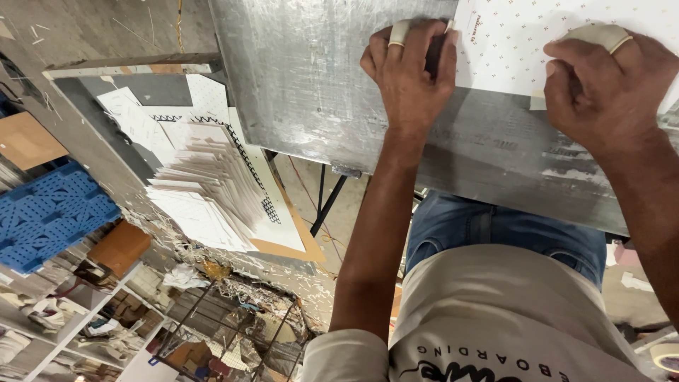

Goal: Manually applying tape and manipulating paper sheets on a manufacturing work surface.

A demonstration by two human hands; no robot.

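A white sheet (pixel 537 42) printed with small dots lies on a scratched metal table (pixel 311 85). My left hand (pixel 410 74) is curled over the sheet's left edge, with a small dark thing partly hidden between its fingers; one finger is wrapped in pale tape. My right hand (pixel 608 85) is bent over the sheet's near edge, fingertips pressing down, also with a taped finger. A small beige strip (pixel 538 101) shows at the sheet's edge just under this hand.
A fanned stack of white printed sheets (pixel 205 184) rests on brown cardboard (pixel 297 244) on a lower surface to the left. A blue plastic pallet (pixel 46 212) and cluttered shelves (pixel 78 318) with paper scraps lie further left and below.
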